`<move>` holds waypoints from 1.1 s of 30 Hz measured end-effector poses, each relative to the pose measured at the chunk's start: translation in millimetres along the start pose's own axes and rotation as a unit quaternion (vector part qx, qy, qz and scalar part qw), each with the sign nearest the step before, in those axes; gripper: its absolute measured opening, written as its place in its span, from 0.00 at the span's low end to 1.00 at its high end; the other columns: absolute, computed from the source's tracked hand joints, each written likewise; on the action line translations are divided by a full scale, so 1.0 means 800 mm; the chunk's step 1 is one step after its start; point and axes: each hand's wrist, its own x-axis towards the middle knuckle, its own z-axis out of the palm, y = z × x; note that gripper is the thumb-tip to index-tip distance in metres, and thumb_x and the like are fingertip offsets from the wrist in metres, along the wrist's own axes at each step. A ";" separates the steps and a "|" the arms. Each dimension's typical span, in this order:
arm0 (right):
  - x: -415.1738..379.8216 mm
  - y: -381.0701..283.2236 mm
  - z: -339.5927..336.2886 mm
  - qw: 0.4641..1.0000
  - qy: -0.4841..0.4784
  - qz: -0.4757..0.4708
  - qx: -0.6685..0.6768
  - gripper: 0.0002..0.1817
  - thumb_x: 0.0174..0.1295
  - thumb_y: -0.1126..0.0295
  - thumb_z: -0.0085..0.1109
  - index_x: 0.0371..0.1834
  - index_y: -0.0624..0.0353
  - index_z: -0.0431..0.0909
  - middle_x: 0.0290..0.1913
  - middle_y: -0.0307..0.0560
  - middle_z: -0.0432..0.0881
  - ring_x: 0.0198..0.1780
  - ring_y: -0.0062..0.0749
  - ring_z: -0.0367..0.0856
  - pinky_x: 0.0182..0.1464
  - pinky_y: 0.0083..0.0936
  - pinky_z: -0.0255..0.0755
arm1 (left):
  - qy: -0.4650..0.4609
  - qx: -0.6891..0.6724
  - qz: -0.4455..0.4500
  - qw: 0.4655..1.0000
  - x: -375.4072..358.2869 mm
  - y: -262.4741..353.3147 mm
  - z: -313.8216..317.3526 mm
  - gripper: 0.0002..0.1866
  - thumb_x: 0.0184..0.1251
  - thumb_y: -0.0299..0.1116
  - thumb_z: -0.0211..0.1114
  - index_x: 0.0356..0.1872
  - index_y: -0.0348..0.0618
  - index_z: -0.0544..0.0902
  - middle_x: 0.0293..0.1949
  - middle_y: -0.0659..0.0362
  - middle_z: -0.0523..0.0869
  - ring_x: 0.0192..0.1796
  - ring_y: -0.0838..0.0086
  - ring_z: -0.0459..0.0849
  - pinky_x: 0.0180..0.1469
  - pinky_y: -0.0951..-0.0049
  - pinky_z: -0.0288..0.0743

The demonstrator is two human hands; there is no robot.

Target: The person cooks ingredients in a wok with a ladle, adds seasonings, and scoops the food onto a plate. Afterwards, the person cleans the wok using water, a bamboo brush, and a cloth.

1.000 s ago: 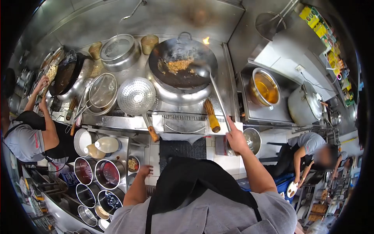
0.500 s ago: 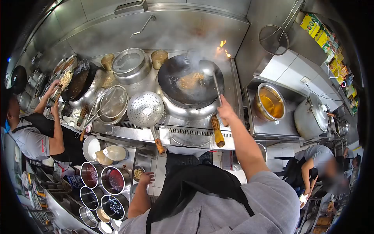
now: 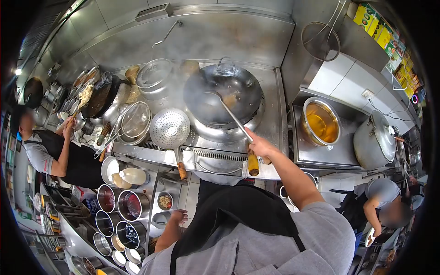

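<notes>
My right hand (image 3: pixel 262 145) is closed around the handle of a ladle (image 3: pixel 234 120), just above the stove's front edge. The ladle's head reaches into the left half of a black wok (image 3: pixel 245 87), tilted over the cooking surface. Steam blurs a small heap of brown food (image 3: pixel 230 100) near the wok's middle. Low at my left side, my left hand (image 3: pixel 178 217) hangs with its fingers apart and nothing in it. Closest to it are a metal container (image 3: pixel 161 220) and a small bowl of chopped food (image 3: pixel 165 200).
A perforated strainer (image 3: pixel 169 130) and a bamboo brush (image 3: pixel 253 162) lie along the stove front. Sauce pots (image 3: pixel 133 204) stand at lower left. A pot of yellow liquid (image 3: pixel 321 123) is on the right. One co-worker (image 3: pixel 50 151) cooks at left; another person (image 3: pixel 378 201) bends at right.
The ladle's head has moved from the wok's right side to its left, and my right hand has come down and nearer. The flames behind the wok are gone. My left hand has dropped slightly.
</notes>
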 end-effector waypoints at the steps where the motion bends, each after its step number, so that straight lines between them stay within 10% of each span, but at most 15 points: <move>1: 0.018 0.022 0.005 0.995 0.069 -0.073 -0.029 0.45 0.63 0.77 0.50 0.83 0.42 0.42 0.59 0.69 0.79 0.56 0.54 0.82 0.60 0.38 0.73 | 0.000 -0.029 -0.010 1.000 0.001 0.001 0.002 0.20 0.67 0.22 0.49 0.56 0.49 0.82 0.41 0.60 0.88 0.30 0.72 0.88 0.27 0.69 0.76; 4: 0.019 0.010 -0.042 0.974 0.017 0.079 0.213 0.46 0.62 0.78 0.51 0.83 0.45 0.42 0.54 0.71 0.81 0.54 0.57 0.83 0.60 0.40 0.72 | 0.013 -0.044 -0.010 0.999 -0.018 0.027 0.005 0.20 0.68 0.22 0.49 0.56 0.48 0.82 0.41 0.59 0.89 0.30 0.72 0.88 0.28 0.69 0.77; 5: 0.030 0.019 -0.038 0.975 0.079 0.054 0.200 0.45 0.62 0.79 0.51 0.83 0.48 0.42 0.44 0.64 0.85 0.39 0.50 0.86 0.47 0.40 0.77 | 0.011 -0.058 0.010 0.998 -0.026 0.039 0.005 0.20 0.68 0.22 0.49 0.57 0.47 0.82 0.43 0.58 0.89 0.30 0.72 0.88 0.27 0.71 0.77; 10: 0.074 0.037 0.001 0.974 0.188 0.128 0.014 0.45 0.64 0.74 0.52 0.83 0.44 0.42 0.50 0.67 0.84 0.51 0.56 0.84 0.58 0.42 0.73 | 0.021 -0.063 0.029 0.997 -0.019 0.059 0.017 0.20 0.69 0.22 0.48 0.57 0.46 0.82 0.46 0.56 0.90 0.31 0.71 0.89 0.24 0.72 0.77; 16: 0.042 0.019 -0.013 0.935 -0.008 0.056 0.349 0.44 0.65 0.74 0.52 0.82 0.49 0.42 0.52 0.68 0.83 0.52 0.58 0.83 0.58 0.42 0.73 | -0.004 0.012 0.027 1.000 -0.012 0.070 0.027 0.21 0.69 0.21 0.48 0.57 0.47 0.82 0.46 0.57 0.90 0.32 0.70 0.90 0.24 0.72 0.77; 19: 0.104 0.032 0.026 0.965 0.251 0.004 0.076 0.42 0.66 0.72 0.52 0.82 0.52 0.42 0.55 0.71 0.81 0.56 0.60 0.82 0.60 0.44 0.72 | 0.012 -0.030 0.028 0.999 -0.014 0.077 0.016 0.21 0.68 0.20 0.49 0.58 0.46 0.82 0.46 0.56 0.90 0.32 0.70 0.90 0.23 0.72 0.78; 23: 0.119 -0.008 -0.006 0.972 0.188 0.108 0.094 0.42 0.66 0.72 0.51 0.82 0.53 0.41 0.58 0.74 0.77 0.60 0.61 0.78 0.63 0.45 0.70 | 0.034 -0.034 0.033 0.998 -0.026 0.084 0.000 0.21 0.67 0.19 0.49 0.56 0.45 0.83 0.45 0.56 0.90 0.33 0.70 0.91 0.23 0.73 0.78; 33: 0.019 0.054 -0.088 0.953 0.042 0.012 -0.298 0.44 0.66 0.76 0.46 0.78 0.14 0.47 0.61 0.54 0.80 0.63 0.48 0.79 0.64 0.39 0.73 | 0.042 -0.084 0.035 0.995 -0.019 0.066 -0.009 0.20 0.67 0.21 0.49 0.56 0.45 0.83 0.42 0.55 0.89 0.31 0.69 0.90 0.24 0.71 0.77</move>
